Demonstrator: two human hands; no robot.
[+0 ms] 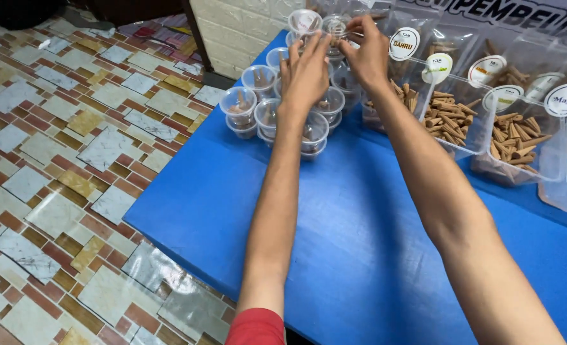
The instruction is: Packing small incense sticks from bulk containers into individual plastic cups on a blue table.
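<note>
Fingers of both hands meet on one small clear plastic lidded cup [335,29] at 12 o'clock, atop a cluster of stacked clear cups [277,105]. The right hand [368,51] pinches its rim; the left hand [306,73] spreads half open against its near side, equally close. The cup stands upright. Beneath lies a blue table [334,243]; clear tubs of brown incense cones [450,115] sit at 2 o'clock, patterned floor tiles [60,166] at 9.

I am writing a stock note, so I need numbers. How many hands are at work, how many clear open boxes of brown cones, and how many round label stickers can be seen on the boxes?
Hands: 2, left hand and right hand
Clear boxes of brown cones: 2
Round label stickers: 6
Total: 10
</note>
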